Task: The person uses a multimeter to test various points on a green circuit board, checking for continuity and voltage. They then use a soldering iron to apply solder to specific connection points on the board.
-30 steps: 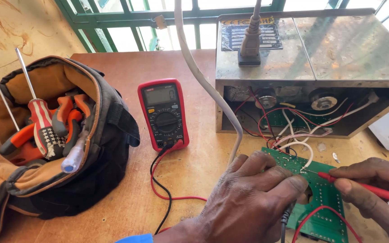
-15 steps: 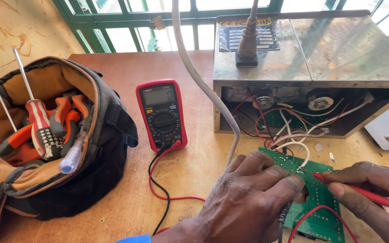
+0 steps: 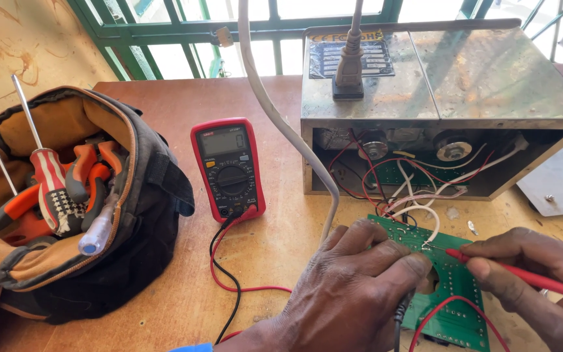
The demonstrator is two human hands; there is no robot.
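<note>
My left hand (image 3: 353, 293) rests on a green circuit board (image 3: 451, 306) on the wooden table and holds a black probe lead whose end shows under the fingers. My right hand (image 3: 535, 274) pinches a red probe (image 3: 509, 270) with its tip touching the board near the white wires. A red multimeter (image 3: 228, 168) lies left of the hands, its red and black leads (image 3: 226, 261) trailing toward me. The board's wires run into an open metal box (image 3: 438, 104) behind it.
An open tool bag (image 3: 79, 208) with screwdrivers and orange-handled pliers sits at the left. A thick white cable (image 3: 281, 124) crosses the table from the top. A black plug (image 3: 348, 68) stands on the box. A grey metal plate (image 3: 558, 182) lies at the right. Green window bars are behind.
Both hands stay on the board. The red probe tip has shifted slightly left on the board; the view has drifted a little.
</note>
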